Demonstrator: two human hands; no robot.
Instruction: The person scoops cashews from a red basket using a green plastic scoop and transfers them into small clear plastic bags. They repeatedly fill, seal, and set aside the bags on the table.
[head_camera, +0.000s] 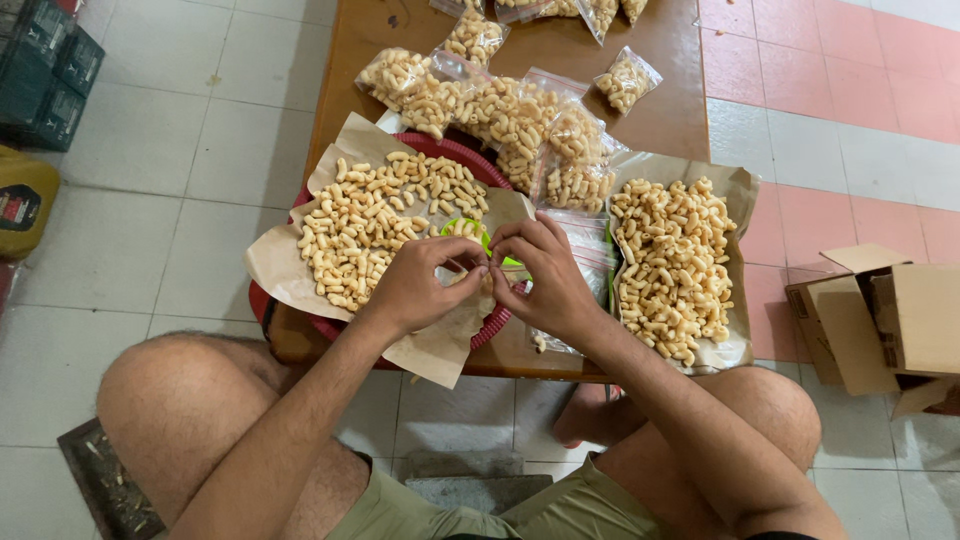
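Head view: left hand (412, 285) and right hand (550, 275) pinch a clear bag (492, 268) between fingertips at the near middle of the table (660, 110), over the red basket (495, 325); its axis can't be told.

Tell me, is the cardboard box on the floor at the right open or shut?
Open. The box has its flaps standing loose and spread outward, and its top is not closed. What is inside cannot be seen.

Two heaps of loose puffed snacks on brown paper: one (385, 225) on the red basket (497, 325), the other (672, 265) right of that basket. Roughly nine filled clear bags (520, 120) beyond the basket. One cardboard box (890, 320) far right of it. Two hands.
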